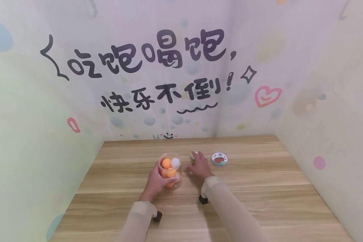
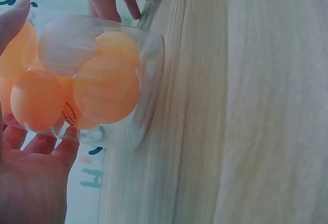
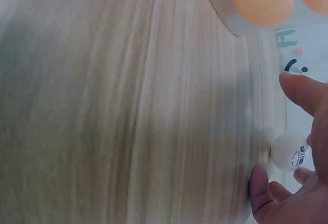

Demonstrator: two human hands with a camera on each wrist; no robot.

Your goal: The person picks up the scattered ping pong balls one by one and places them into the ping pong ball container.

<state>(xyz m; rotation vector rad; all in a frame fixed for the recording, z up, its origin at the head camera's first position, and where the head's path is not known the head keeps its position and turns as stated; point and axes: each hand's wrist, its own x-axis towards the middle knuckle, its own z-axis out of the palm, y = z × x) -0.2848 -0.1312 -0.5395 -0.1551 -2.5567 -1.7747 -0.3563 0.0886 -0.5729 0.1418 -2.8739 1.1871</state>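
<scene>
My left hand (image 1: 156,183) grips a clear plastic jar (image 1: 179,184) from its left side, thumb across the near face. Inside the jar are several orange ping-pong balls (image 2: 38,100) and white ones (image 2: 66,44). The jar stands upright with no lid on top. To its right, my right hand (image 1: 201,166) reaches over the table with thumb and fingers spread. A white ping-pong ball (image 3: 289,151) with printed lettering lies on the table by its fingers. In the head view those fingers partly cover this ball (image 1: 194,155); whether they touch it I cannot tell.
A round lid (image 1: 219,159) with a red fruit picture lies on the wood-grain table (image 1: 248,195), right of my right hand. Behind the table's far edge stands a wall (image 1: 175,124) with dark lettering, and side walls flank the table.
</scene>
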